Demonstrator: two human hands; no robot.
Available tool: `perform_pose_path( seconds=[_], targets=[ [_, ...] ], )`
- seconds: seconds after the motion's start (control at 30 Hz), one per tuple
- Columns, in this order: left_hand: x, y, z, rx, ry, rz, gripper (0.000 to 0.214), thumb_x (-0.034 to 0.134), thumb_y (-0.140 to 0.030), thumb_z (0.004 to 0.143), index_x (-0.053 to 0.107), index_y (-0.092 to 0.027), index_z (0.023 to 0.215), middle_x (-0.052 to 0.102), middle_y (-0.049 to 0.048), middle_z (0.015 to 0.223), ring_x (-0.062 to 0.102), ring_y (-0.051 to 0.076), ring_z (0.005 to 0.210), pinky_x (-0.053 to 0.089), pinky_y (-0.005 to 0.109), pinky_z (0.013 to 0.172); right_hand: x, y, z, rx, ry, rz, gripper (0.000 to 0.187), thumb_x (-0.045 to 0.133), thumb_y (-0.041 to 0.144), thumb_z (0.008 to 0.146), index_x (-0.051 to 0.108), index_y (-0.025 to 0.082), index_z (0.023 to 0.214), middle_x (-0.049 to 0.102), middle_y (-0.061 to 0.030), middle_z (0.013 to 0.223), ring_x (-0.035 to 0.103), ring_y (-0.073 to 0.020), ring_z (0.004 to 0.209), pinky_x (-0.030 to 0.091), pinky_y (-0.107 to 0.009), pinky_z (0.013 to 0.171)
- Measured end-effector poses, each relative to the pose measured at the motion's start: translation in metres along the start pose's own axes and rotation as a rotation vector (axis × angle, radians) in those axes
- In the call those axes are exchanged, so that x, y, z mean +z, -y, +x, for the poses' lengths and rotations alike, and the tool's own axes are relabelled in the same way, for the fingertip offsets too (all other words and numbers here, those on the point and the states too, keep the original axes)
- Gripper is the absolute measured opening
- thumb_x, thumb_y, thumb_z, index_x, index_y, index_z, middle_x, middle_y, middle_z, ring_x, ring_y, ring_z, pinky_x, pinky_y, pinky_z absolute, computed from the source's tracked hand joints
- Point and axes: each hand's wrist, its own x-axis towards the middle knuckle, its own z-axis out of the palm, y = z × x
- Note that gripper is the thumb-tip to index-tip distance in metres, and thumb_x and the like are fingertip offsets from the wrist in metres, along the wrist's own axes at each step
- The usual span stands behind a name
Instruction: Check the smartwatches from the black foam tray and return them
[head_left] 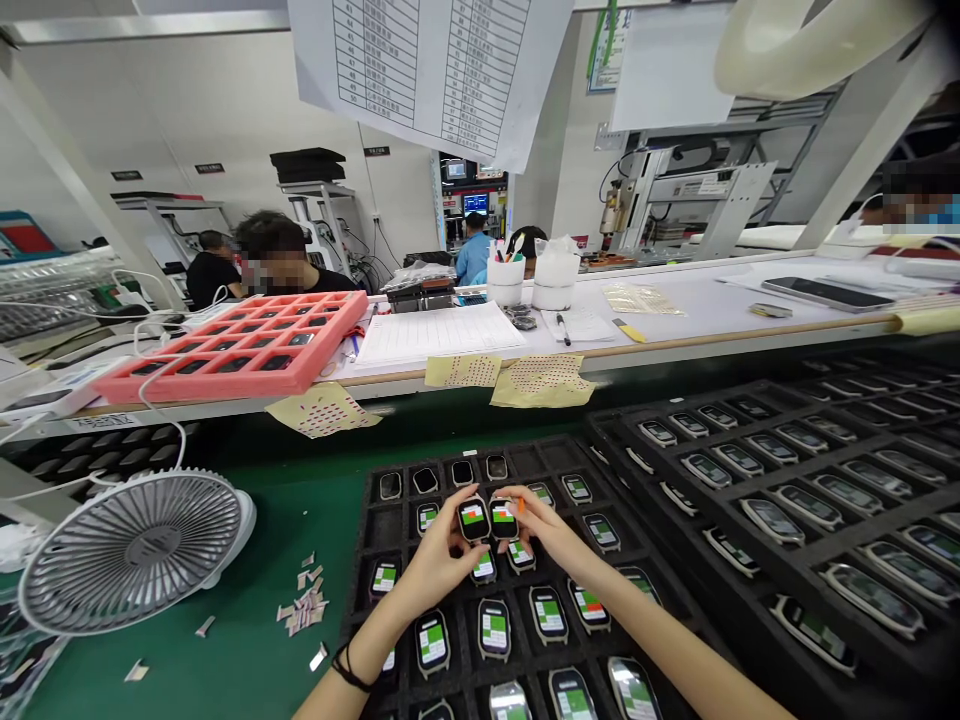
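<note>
My left hand (435, 562) is closed around a small watch-like device (473, 520) with a lit green and red screen, held just above the black compartment tray (382, 525). My right hand (551, 530) pinches a second lit device (503, 519) right beside the first, and a small orange tab (520, 506) shows at its fingertips. Both hands hover over the tray's middle rows. Several more devices with green screens lie in the tray's pockets below and around the hands. A dark band circles my left wrist.
A white desk fan (135, 550) stands at left on the green mat, with peeled film scraps (304, 605) near it. More black trays of devices (787, 490) fill the right. A pink tray (247, 345), papers and white cups sit on the shelf behind. Other people work beyond.
</note>
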Motion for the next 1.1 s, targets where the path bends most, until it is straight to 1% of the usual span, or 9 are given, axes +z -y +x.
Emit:
perform_pose_path(
  seconds=[0.17,0.27,0.37,0.43,0.5,0.57,0.7,0.83,1.1],
  targets=[
    [0.002,-0.002,-0.001,0.194,0.001,0.38,0.052,0.06,-0.012,0.077,0.048,-0.027,0.125,0.054,0.0084,0.116,0.051,0.026,0.108,0.044,0.042,0.092,0.01,-0.007,-0.003,-0.009,-0.042,-0.111,0.043,0.055,0.058,0.079,0.058,0.023,0.104,0.053,0.0023,0.07,0.055,-0.0134,0.055,0.05,-0.026,0.05],
    [0.001,0.002,-0.001,0.253,-0.004,0.485,0.054,0.064,-0.01,0.072,0.051,-0.027,0.122,0.051,0.0092,0.12,0.047,0.027,0.114,0.043,0.043,0.094,0.016,-0.004,-0.01,-0.014,-0.029,-0.175,0.042,0.054,0.054,0.081,0.057,0.025,0.111,0.058,0.0003,0.077,0.057,-0.0148,0.057,0.052,-0.03,0.056],
    [0.002,0.002,-0.002,0.268,-0.018,0.542,0.053,0.065,-0.006,0.068,0.054,-0.025,0.116,0.052,0.0094,0.121,0.049,0.027,0.111,0.044,0.042,0.092,0.02,0.002,-0.016,-0.026,0.006,-0.216,0.042,0.056,0.049,0.082,0.056,0.025,0.117,0.063,-0.0011,0.077,0.06,-0.0178,0.06,0.052,-0.033,0.061],
    [0.002,-0.001,-0.004,0.278,-0.058,0.54,0.05,0.067,-0.008,0.066,0.057,-0.024,0.112,0.055,0.0093,0.118,0.05,0.027,0.109,0.043,0.043,0.091,0.021,0.005,-0.018,-0.028,0.039,-0.163,0.043,0.061,0.047,0.079,0.058,0.025,0.116,0.065,-0.0026,0.08,0.063,-0.0213,0.071,0.053,-0.035,0.069],
    [0.002,-0.007,-0.006,0.294,-0.107,0.497,0.049,0.071,-0.014,0.064,0.059,-0.024,0.11,0.056,0.0097,0.117,0.05,0.028,0.109,0.042,0.043,0.092,0.021,0.007,-0.019,-0.012,0.054,-0.059,0.046,0.068,0.046,0.074,0.06,0.025,0.114,0.067,-0.0055,0.093,0.063,-0.0249,0.088,0.051,-0.038,0.08],
    [0.003,-0.012,-0.008,0.315,-0.12,0.444,0.052,0.075,-0.019,0.061,0.06,-0.024,0.111,0.056,0.0103,0.119,0.05,0.029,0.111,0.04,0.044,0.094,0.02,0.01,-0.019,0.038,0.067,0.033,0.047,0.073,0.046,0.069,0.063,0.025,0.11,0.067,-0.0075,0.101,0.062,-0.0271,0.098,0.05,-0.039,0.084],
    [0.005,-0.017,-0.012,0.381,-0.098,0.38,0.057,0.077,-0.023,0.057,0.061,-0.023,0.112,0.057,0.0099,0.119,0.051,0.028,0.108,0.038,0.043,0.097,0.024,0.015,-0.023,0.179,0.187,0.187,0.049,0.076,0.049,0.064,0.067,0.023,0.105,0.069,-0.0102,0.1,0.065,-0.0288,0.092,0.052,-0.041,0.079],
    [0.007,-0.015,-0.014,0.391,-0.094,0.338,0.058,0.078,-0.026,0.055,0.061,-0.022,0.11,0.058,0.0103,0.118,0.053,0.027,0.105,0.039,0.042,0.095,0.028,0.022,-0.027,0.211,0.284,0.329,0.05,0.077,0.048,0.063,0.068,0.024,0.107,0.069,-0.011,0.1,0.066,-0.0291,0.092,0.049,-0.044,0.085],
    [0.004,-0.013,-0.014,0.4,-0.084,0.273,0.064,0.075,-0.014,0.052,0.061,-0.024,0.113,0.058,0.0088,0.119,0.053,0.028,0.105,0.038,0.042,0.095,0.03,0.024,-0.027,0.181,0.218,0.266,0.048,0.079,0.046,0.061,0.069,0.024,0.103,0.069,-0.0101,0.098,0.065,-0.0287,0.094,0.047,-0.043,0.089]
  ],
)
